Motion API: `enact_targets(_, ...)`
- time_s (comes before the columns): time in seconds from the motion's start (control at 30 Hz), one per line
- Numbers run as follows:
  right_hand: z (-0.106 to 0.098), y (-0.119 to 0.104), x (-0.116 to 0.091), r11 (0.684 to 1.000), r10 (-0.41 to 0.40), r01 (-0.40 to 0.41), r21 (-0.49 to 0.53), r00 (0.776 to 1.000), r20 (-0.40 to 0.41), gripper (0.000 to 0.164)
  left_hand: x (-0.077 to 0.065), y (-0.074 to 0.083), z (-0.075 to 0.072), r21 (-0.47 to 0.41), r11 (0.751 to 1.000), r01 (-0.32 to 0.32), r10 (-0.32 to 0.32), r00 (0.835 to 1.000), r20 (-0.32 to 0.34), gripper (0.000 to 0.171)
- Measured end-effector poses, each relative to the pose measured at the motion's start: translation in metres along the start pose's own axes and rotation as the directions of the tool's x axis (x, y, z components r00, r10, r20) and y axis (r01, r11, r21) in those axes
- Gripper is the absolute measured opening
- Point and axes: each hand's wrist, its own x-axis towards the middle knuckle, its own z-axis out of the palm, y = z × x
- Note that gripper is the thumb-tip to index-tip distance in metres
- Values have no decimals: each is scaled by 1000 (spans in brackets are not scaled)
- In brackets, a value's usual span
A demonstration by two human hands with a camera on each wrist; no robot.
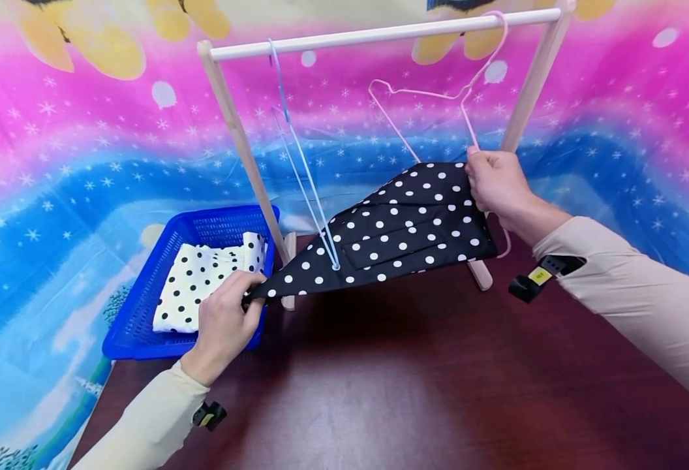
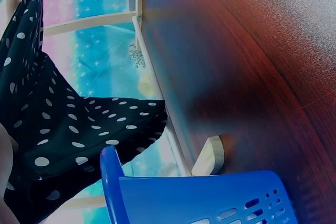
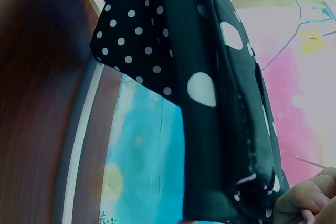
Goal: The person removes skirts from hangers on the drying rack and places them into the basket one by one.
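Observation:
A black garment with white polka dots (image 1: pixel 406 225) is stretched slantwise between my two hands. My left hand (image 1: pixel 222 320) pinches its gathered lower-left end, beside the basket. Higher up, my right hand (image 1: pixel 497 179) grips the right edge, close against the side of a pink hanger (image 1: pixel 417 91). That hanger hooks over the rack's rail and passes behind the cloth; its lower corner shows below my right wrist. A blue hanger (image 1: pixel 303 156) hangs edge-on from the rail, its lower end in front of the cloth. In the right wrist view, folded fabric (image 3: pixel 210 103) runs to my curled fingers.
The wooden rack (image 1: pixel 380 36) stands on a dark red-brown table (image 1: pixel 368 391). At left, a blue basket (image 1: pixel 127 326) holds a folded white cloth with black dots (image 1: pixel 194 284). A colourful printed backdrop (image 1: pixel 162 130) surrounds the table's back and sides.

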Motion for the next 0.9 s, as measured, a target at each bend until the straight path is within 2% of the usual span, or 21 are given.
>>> enact_targets(0.27,-1,1,1,1000,-8,8,13,1000,-4,53,0,-1,-1,11,1000,-3,3,1000,-11,16)
enact_targets(0.5,-8,6,3,1000,-20,20,13,1000,-23,55,0,-8,-7,12,998,57,-57,998,-32,16)
enact_targets(0.63,-12,7,3,1000,-16,16,11,1000,-14,54,1,-9,-8,5,998,69,-69,997,-46,20)
enact_targets(0.9,-10,5,4,1000,5,-5,24,1000,-10,52,4,-2,-3,22,999,-38,38,999,5,16)
